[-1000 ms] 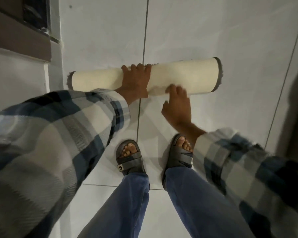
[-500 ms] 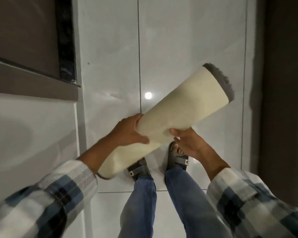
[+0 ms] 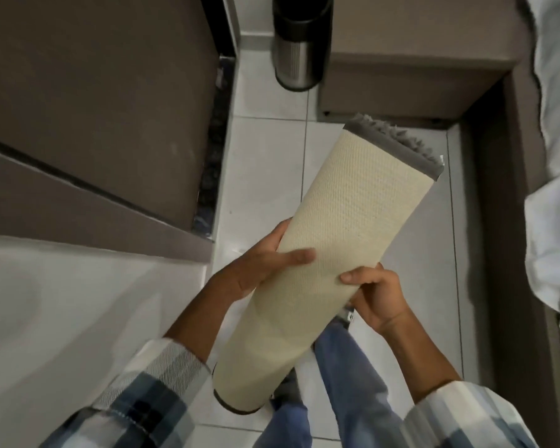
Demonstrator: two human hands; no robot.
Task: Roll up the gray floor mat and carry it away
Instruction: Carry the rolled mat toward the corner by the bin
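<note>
The floor mat (image 3: 343,227) is rolled into a tight tube, cream backing outward, with gray pile showing at its upper end. It is off the floor and tilted, upper end pointing up and right, lower end near my legs. My left hand (image 3: 265,265) grips the roll's left side, thumb across the backing. On the right side my right hand (image 3: 377,294) holds it from below, fingers wrapped onto it.
White tiled floor (image 3: 265,163) runs ahead as a narrow strip. A brown cabinet (image 3: 94,92) flanks it on the left and a brown unit (image 3: 401,69) on the right. A black and steel cylindrical bin (image 3: 299,43) stands ahead. White bedding (image 3: 556,156) lies at the right edge.
The roll went from lying on the floor under both hands to being lifted and tilted more upright. The view has turned toward the bin and the bed.
</note>
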